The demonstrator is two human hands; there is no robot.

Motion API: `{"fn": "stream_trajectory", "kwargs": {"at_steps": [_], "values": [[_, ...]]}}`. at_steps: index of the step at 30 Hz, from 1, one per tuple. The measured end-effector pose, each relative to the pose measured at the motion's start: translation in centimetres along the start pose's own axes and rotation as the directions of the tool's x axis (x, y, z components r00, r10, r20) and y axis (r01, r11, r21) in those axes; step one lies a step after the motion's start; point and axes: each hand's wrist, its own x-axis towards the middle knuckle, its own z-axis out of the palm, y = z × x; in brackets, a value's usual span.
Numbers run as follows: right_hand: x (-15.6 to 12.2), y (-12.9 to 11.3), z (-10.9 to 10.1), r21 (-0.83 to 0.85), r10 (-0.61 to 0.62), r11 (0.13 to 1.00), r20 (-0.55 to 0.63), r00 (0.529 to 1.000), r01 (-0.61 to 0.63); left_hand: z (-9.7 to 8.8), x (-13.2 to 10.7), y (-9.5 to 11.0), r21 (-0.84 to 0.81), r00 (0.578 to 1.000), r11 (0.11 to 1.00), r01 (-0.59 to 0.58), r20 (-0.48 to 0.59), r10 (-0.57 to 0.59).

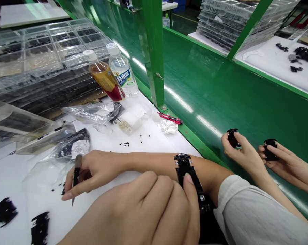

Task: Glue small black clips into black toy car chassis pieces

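My left hand [154, 211] is low in the middle, closed round a long black plastic part [188, 177] with the thumb pressed on it. My right arm, in a white sleeve, crosses behind it to the left. My right hand [92, 170] pinches a thin pair of tweezers [76, 177], tip down on the white table [156, 139]. Small black bits lie near the tip. Two black flat parts [5, 211] lie at the lower left beside it.
A co-worker's two hands [246, 153] each hold a small black piece over the green conveyor [220, 88]. Two bottles [105, 78], stacked clear trays [41, 58], plastic bags [67, 146], a clear box [133, 119], a red cutter [170, 118] and a green post [154, 51] stand around.
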Motion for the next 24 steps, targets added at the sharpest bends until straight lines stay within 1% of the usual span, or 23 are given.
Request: {"fn": "stream_trajectory", "kwargs": {"at_steps": [2, 4, 6, 7, 8, 9, 10, 12, 14, 16, 18, 21, 24], "values": [[-0.9, 0.0, 0.3, 0.080, -0.036, 0.996, -0.010, 0.999, 0.036, -0.8, 0.0, 0.2, 0.051, 1.000, 0.999, -0.007, 0.021, 0.006], [-1.7, -0.5, 0.5, 0.167, -0.072, 0.983, -0.039, 0.997, 0.078, -1.7, -1.0, 0.7, 0.091, 0.999, 0.996, -0.022, 0.048, 0.018], [-2.3, -1.3, 0.3, 0.243, -0.101, 0.962, -0.095, 0.990, 0.121, -2.4, -3.1, 1.6, 0.119, 0.999, 0.993, -0.007, 0.047, 0.001], [-2.4, -1.8, 0.0, 0.265, -0.114, 0.953, -0.131, 0.985, 0.146, -2.5, -4.5, 2.1, 0.125, 0.999, 0.992, 0.014, 0.050, -0.020], [-2.4, -2.3, -0.4, 0.277, -0.126, 0.944, -0.192, 0.973, 0.177, -2.3, -6.1, 2.5, 0.140, 0.996, 0.989, 0.052, 0.062, -0.061], [-2.5, -2.8, -1.0, 0.276, -0.133, 0.939, -0.260, 0.956, 0.206, -2.0, -7.7, 3.0, 0.135, 0.988, 0.991, 0.024, 0.150, -0.044], [-2.7, -3.4, -1.7, 0.262, -0.138, 0.937, -0.325, 0.935, 0.229, -1.4, -9.3, 3.3, 0.178, 0.976, 0.983, 0.040, 0.202, -0.076], [-3.3, -4.7, -3.1, 0.211, -0.146, 0.943, -0.431, 0.890, 0.257, 0.4, -12.3, 3.7, 0.261, 0.970, 0.963, 0.063, 0.211, -0.121], [-4.5, -6.3, -4.3, 0.135, -0.145, 0.959, -0.525, 0.839, 0.250, 2.6, -14.6, 4.0, 0.320, 0.966, 0.942, 0.103, 0.193, -0.172], [-6.1, -7.8, -4.8, 0.052, -0.128, 0.979, -0.595, 0.794, 0.197, 4.5, -16.1, 4.3, 0.338, 0.962, 0.927, 0.163, 0.156, -0.226], [-8.0, -9.0, -4.5, -0.022, -0.095, 0.994, -0.647, 0.756, 0.106, 5.7, -17.0, 4.5, 0.319, 0.955, 0.919, 0.233, 0.104, -0.278], [-11.3, -9.5, -2.8, -0.097, -0.033, 0.994, -0.721, 0.692, -0.054, 6.3, -17.8, 4.6, 0.255, 0.940, 0.912, 0.320, 0.036, -0.340], [-14.6, -9.1, -0.2, -0.140, 0.038, 0.963, -0.778, 0.627, -0.231, 6.5, -17.9, 4.4, 0.182, 0.930, 0.914, 0.364, -0.018, -0.367]]}}
